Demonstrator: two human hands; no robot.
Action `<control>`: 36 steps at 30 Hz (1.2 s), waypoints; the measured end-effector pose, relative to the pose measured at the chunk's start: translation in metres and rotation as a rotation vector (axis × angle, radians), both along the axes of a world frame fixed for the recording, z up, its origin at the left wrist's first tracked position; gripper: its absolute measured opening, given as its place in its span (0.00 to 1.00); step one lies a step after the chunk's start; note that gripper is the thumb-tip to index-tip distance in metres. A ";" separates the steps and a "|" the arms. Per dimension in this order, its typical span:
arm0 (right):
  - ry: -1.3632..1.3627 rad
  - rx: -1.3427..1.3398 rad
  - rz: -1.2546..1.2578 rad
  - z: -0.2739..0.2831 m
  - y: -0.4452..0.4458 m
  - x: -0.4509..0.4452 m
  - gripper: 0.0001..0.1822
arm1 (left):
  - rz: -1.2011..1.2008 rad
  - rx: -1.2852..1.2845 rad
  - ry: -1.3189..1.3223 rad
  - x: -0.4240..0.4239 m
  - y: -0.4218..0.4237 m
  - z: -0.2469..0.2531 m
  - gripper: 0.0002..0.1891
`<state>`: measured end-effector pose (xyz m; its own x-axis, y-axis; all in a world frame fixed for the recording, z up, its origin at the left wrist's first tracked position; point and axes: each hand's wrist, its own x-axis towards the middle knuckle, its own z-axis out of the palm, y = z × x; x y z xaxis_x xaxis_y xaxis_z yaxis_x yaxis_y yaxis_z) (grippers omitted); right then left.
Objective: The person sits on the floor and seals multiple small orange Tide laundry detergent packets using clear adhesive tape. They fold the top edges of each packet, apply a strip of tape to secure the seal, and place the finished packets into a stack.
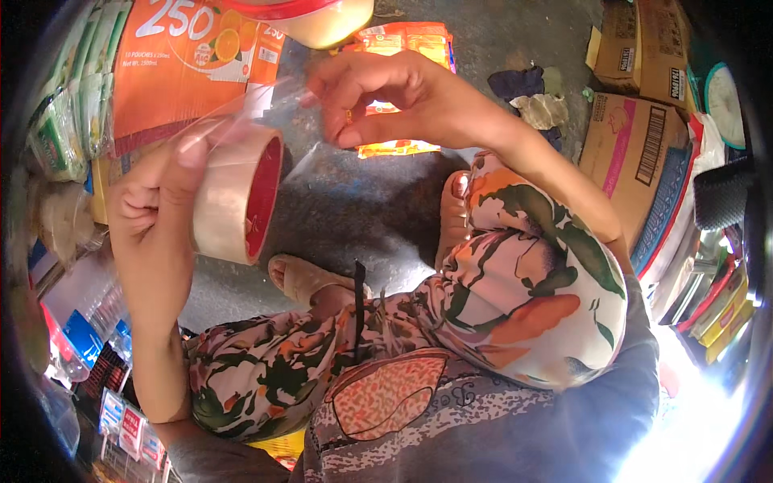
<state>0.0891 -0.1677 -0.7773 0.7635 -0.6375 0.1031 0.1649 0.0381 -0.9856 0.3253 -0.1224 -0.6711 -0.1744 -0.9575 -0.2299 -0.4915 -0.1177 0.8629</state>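
My left hand (163, 181) holds a wide roll of clear packing tape (226, 202) with a red core, its thumb raised near the roll's top edge. A transparent strip (266, 96) stretches from the roll towards my right hand (368, 99). The fingers of my right hand are curled, with the strip's end at its blurred fingertips. Beneath that hand, orange plastic packets (401, 148) lie on the dark floor. An orange printed carton (181, 78) stands behind the tape roll.
A tub with a red rim (326, 21) is at the top. Brown cartons (631, 151) stand at the right, with dark cloths (516, 83) on the floor nearby. Green packets (84, 90) line the upper left. My bent legs in floral trousers (531, 302) frame the floor.
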 end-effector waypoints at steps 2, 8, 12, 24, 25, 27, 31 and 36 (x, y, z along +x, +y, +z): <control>0.027 0.036 0.003 0.007 0.003 -0.009 0.03 | 0.026 0.060 -0.060 0.007 0.001 0.001 0.15; -0.127 0.381 -0.063 0.004 0.017 -0.040 0.06 | -0.074 -0.146 -0.185 -0.002 -0.001 -0.014 0.11; -0.169 0.622 -0.169 0.013 0.023 -0.049 0.09 | -0.200 -0.219 -0.353 -0.001 0.006 -0.026 0.09; -0.173 0.787 -0.364 0.002 0.030 -0.050 0.18 | -0.156 0.186 -0.108 -0.005 0.015 -0.035 0.12; -0.128 0.702 -0.358 -0.003 0.030 -0.050 0.17 | -0.131 0.235 -0.078 -0.006 0.016 -0.036 0.13; -0.021 0.570 -0.385 -0.004 0.030 -0.048 0.15 | -0.122 0.286 -0.054 -0.007 0.016 -0.037 0.13; 0.176 0.445 -0.490 -0.001 0.028 -0.045 0.08 | -0.174 0.317 -0.087 -0.007 0.014 -0.033 0.14; 0.280 0.155 -0.585 -0.005 0.026 -0.041 0.04 | -0.189 0.290 -0.113 -0.005 0.017 -0.038 0.14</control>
